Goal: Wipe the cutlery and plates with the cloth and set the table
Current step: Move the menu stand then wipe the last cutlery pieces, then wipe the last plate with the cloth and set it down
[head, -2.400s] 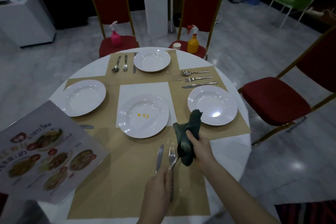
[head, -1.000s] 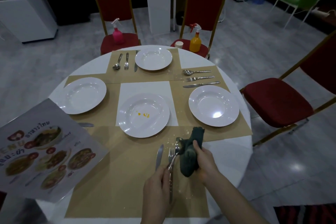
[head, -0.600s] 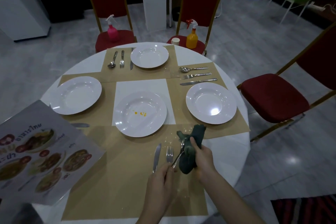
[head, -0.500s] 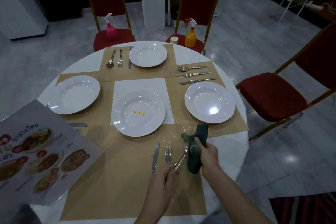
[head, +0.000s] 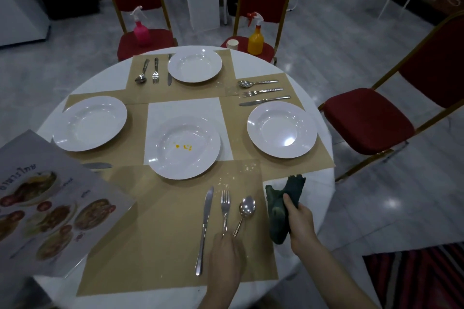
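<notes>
Gripping the dark green cloth, the right hand has its fingers clamped around the bunched fabric just off the right edge of the nearest tan placemat, over the white round bench. The left hand rests low on that placemat with its fingers curled over the handle ends of the fork and the spoon; whether it actually pinches either handle cannot be told from this view. A knife lies just left of the fork, so the three pieces sit side by side, knife, fork, spoon, heads pointing away from the person. Beyond them the centre plate sits on a white mat and carries a few small orange specks in its bowl. A clean-looking plate lies to the right on its own placemat, with a second spoon, fork and knife set laid crosswise just beyond it. Another plate lies to the left, and a fourth plate sits at the far side with cutlery lined up to its left. A printed menu with food photographs overhangs the bench's near left edge, partly covering a knife blade. Two red chairs stand behind the bench: a pink spray bottle stands on one seat, an orange spray bottle and a small paper cup on the other.
</notes>
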`<control>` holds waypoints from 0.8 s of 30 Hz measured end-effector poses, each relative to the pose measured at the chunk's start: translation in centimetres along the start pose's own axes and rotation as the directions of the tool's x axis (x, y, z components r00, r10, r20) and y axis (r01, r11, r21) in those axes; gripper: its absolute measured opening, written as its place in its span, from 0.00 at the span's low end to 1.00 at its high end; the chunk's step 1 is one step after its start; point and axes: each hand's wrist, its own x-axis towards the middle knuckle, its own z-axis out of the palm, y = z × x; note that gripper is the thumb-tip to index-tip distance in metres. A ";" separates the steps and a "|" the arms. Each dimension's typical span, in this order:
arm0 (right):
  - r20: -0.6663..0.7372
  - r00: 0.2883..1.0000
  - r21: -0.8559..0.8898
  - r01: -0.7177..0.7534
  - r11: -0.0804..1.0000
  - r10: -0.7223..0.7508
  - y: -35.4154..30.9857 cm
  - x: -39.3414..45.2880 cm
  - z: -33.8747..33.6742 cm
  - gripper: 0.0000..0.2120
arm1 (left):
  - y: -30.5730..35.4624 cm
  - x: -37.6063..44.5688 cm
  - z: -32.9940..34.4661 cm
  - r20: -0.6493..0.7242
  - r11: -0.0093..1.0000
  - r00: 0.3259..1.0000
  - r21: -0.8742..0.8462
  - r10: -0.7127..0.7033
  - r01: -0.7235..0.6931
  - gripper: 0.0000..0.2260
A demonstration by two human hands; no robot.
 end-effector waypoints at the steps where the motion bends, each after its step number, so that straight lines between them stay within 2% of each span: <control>1: -0.001 1.000 0.000 0.000 1.000 0.000 0.1 -0.1 -0.1 0.12 | 0.4 0.1 0.1 -0.015 0.999 1.000 -0.038 -0.015 0.014 0.10; 6: 0.049 0.999 0.009 -0.003 1.000 0.003 0.5 -0.7 -0.5 0.07 | 0.6 0.6 0.5 0.099 0.998 0.995 -0.041 -0.033 0.037 0.09; 10: 0.101 0.995 -0.008 -0.004 1.000 0.004 0.5 -1.3 0.0 0.06 | 0.1 1.9 0.3 0.178 0.996 0.982 0.047 0.066 -0.076 0.11; 15: 0.175 0.985 -0.011 -0.009 1.000 0.010 0.0 -1.9 1.6 0.11 | -0.4 2.4 -0.3 0.147 0.992 0.984 0.072 0.097 -0.108 0.13; 17: 0.203 0.979 -0.015 0.003 1.000 0.000 -0.5 -2.1 2.5 0.13 | -0.9 2.6 -1.4 0.087 0.998 0.994 -0.035 0.061 -0.059 0.14; 19: 0.237 0.971 -0.016 0.039 0.999 -0.035 -1.0 -2.1 3.6 0.13 | -2.2 3.4 -2.9 0.020 0.965 0.999 -0.258 -0.038 0.042 0.14; 22: 0.327 0.940 -0.031 0.116 0.993 -0.099 -2.1 -2.1 6.0 0.11 | -5.1 6.9 -5.9 -0.075 0.802 0.949 -0.557 -0.306 0.215 0.12; 24: 0.364 0.926 -0.068 0.129 0.989 -0.096 -3.0 -1.9 7.9 0.08 | -6.8 9.9 -7.9 -0.064 0.669 0.896 -0.689 -0.440 0.279 0.10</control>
